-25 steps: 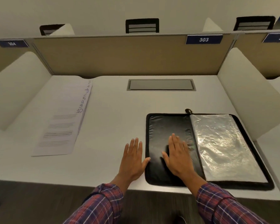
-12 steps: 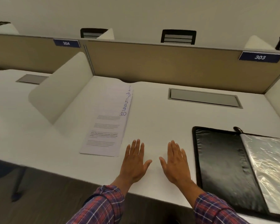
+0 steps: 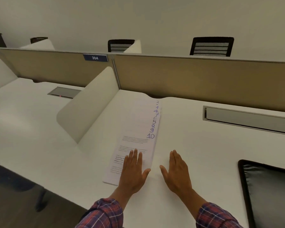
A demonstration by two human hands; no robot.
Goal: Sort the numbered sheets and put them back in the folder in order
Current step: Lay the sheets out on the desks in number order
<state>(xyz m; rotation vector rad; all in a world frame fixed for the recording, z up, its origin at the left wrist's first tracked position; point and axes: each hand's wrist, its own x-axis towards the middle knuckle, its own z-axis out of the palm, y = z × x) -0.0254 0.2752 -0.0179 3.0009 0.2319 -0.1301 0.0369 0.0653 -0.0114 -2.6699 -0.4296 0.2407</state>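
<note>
When viewed from the head camera, looking down across the worktop (image 3: pixel 204 153): a fanned stack of sheets (image 3: pixel 136 145) along the left side, just right of the white divider (image 3: pixel 87 104). Long axis running from the near edge away toward the back edge, far end leaning a little right. Handwritten numbers stepped along the right margin: 10 on the top sheet, nearest, 9 beyond it, then seemingly 5, 7, 4 and 1 farther off; the farthest too small to tell.

Left hand (image 3: pixel 133 171) laid flat on the near end of the stack, fingers straight and close together, thumb out toward the right margin, gripping nothing. Right hand (image 3: pixel 178 173) flat on bare worktop just beside the stack, to its right, fingers straight too, holding nothing. Black folder (image 3: pixel 270 191) open at the near right corner, cut off by the frame, well apart from the sheets, with the right hand between. Grey hatch (image 3: pixel 247 119) set in near the back edge, apart from sheets and hands.

By the look of the numbers, no sorting done yet. Stack directly under and ahead of the left hand, off to the left of the right: left nearer for pinning or sliding, right better placed to catch the numbered margin and to carry sheets rightward to the folder. Thin paper, likely to come up several at once unless peeled singly.
</note>
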